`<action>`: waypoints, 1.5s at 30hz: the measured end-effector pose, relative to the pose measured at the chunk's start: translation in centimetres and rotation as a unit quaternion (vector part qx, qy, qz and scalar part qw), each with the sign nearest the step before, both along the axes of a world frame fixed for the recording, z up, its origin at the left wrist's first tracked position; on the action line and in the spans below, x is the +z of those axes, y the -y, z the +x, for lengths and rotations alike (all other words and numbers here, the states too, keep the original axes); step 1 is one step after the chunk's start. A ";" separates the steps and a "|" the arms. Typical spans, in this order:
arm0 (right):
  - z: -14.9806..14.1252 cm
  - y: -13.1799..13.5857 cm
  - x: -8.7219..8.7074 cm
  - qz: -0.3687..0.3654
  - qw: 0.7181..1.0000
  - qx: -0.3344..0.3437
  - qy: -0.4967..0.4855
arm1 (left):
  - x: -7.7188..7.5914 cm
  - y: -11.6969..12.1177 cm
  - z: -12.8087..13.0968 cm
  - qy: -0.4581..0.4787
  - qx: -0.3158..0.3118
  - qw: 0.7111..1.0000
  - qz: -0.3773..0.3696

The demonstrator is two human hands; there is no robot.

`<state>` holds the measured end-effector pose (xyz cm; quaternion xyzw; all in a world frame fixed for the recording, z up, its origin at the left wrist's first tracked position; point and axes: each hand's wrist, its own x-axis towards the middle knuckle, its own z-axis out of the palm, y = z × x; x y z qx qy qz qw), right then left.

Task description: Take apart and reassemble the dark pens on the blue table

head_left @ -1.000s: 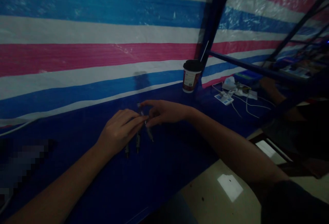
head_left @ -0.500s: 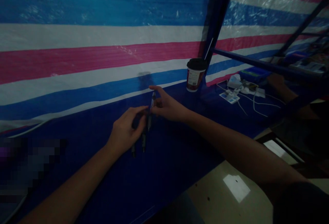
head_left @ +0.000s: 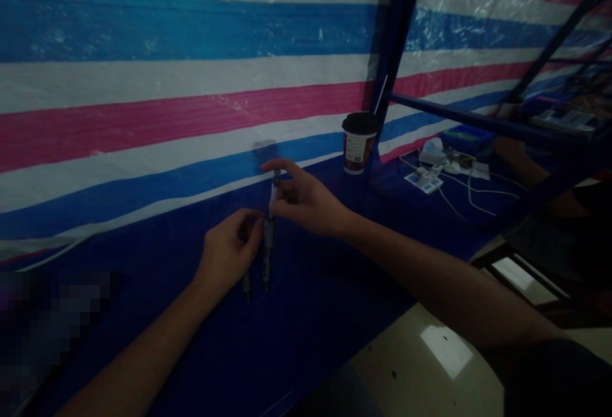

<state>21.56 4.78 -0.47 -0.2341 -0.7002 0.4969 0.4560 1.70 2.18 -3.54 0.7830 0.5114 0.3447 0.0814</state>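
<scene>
My left hand (head_left: pixel 229 252) is curled in a loose fist over the dark blue table (head_left: pixel 306 302) and grips two dark pens (head_left: pixel 247 284) whose tips stick out below the palm. My right hand (head_left: pixel 306 199) pinches the upper end of one upright pen (head_left: pixel 270 213) between forefinger and thumb, right beside the left hand's fingers. The scene is dim and the pens' details are hard to read.
A paper cup (head_left: pixel 357 143) with a dark lid and a straw stands at the back by a blue frame post (head_left: pixel 392 53). White cables and small cards (head_left: pixel 444 171) lie to the right. A striped tarpaulin (head_left: pixel 167 111) hangs behind the table. Pale floor (head_left: pixel 430 353) shows below.
My right hand has turned a pen from lying slanted between the hands to standing upright and raised it a little. My left hand has closed more tightly round the other pens.
</scene>
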 end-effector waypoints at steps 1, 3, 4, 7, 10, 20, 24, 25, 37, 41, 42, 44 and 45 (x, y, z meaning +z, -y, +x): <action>-0.1 0.2 0.1 0.001 1.000 -0.003 0.006 | 0.0 0.0 0.0 0.002 -0.002 1.000 -0.008; -0.2 0.5 0.2 0.002 1.000 -0.016 0.017 | 0.1 -0.1 0.0 0.004 -0.006 1.000 -0.024; -0.3 0.6 0.2 0.002 1.000 -0.022 0.018 | 0.1 -0.2 0.0 0.004 -0.008 0.999 -0.033; -0.3 0.5 0.2 -0.004 0.999 -0.035 0.014 | 0.1 -0.3 0.1 -0.011 -0.006 0.999 -0.039; -0.2 0.2 -0.1 -0.008 0.999 -0.037 0.030 | 0.1 -0.5 0.1 -0.039 -0.004 0.999 -0.029; 0.1 -0.7 -0.8 0.005 0.997 -0.062 0.053 | -0.6 -0.9 -0.2 -0.046 -0.016 0.999 0.000; 0.0 -0.5 -0.8 0.004 0.995 -0.082 0.049 | -0.4 -0.9 -0.2 -0.051 -0.015 0.998 -0.016; 0.0 -0.5 -0.8 0.001 0.995 -0.087 0.052 | -0.4 -0.9 -0.2 -0.051 -0.016 0.998 -0.016; 0.1 -1.1 -0.9 -0.061 0.992 -0.068 0.092 | -0.1 -0.4 -0.2 -0.115 0.015 0.993 -0.034; 0.2 -1.4 -1.0 -0.063 0.990 -0.057 0.109 | 0.1 -0.4 -0.4 -0.113 0.020 0.992 -0.045; 0.2 -1.4 -1.0 -0.061 0.990 -0.060 0.110 | 0.1 -0.4 -0.4 -0.111 0.022 0.993 -0.045; 0.2 -1.4 -1.0 -0.055 0.990 -0.069 0.113 | 0.1 -0.3 -0.3 -0.103 0.029 0.993 -0.045; 0.2 -1.4 -1.1 -0.052 0.989 -0.071 0.116 | 0.1 -0.3 -0.1 -0.098 0.032 0.994 -0.045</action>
